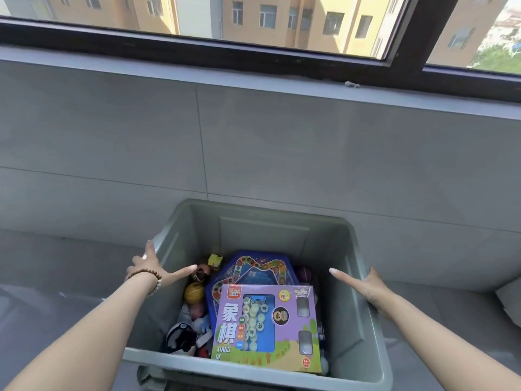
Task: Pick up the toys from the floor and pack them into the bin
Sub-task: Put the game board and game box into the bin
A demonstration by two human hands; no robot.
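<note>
A grey plastic bin (262, 235) stands on the floor below me. Inside lie a purple chess-set box (284, 351), a blue board game (253, 270) under it, a yellow ball (194, 292), a brown ball (201, 272), a small yellow toy (214, 261) and a dark and white soft toy (181, 338). My left hand (153, 270) rests on the bin's left rim with its thumb stretched over the inside. My right hand (363, 283) lies on the right rim, thumb pointing inward. Whether the fingers curl round the rims is hidden.
A grey tiled wall (253, 142) with a ledge and a dark-framed window (406, 40) rises right behind the bin. Grey floor lies on both sides. A pale object (510, 300) shows at the right edge.
</note>
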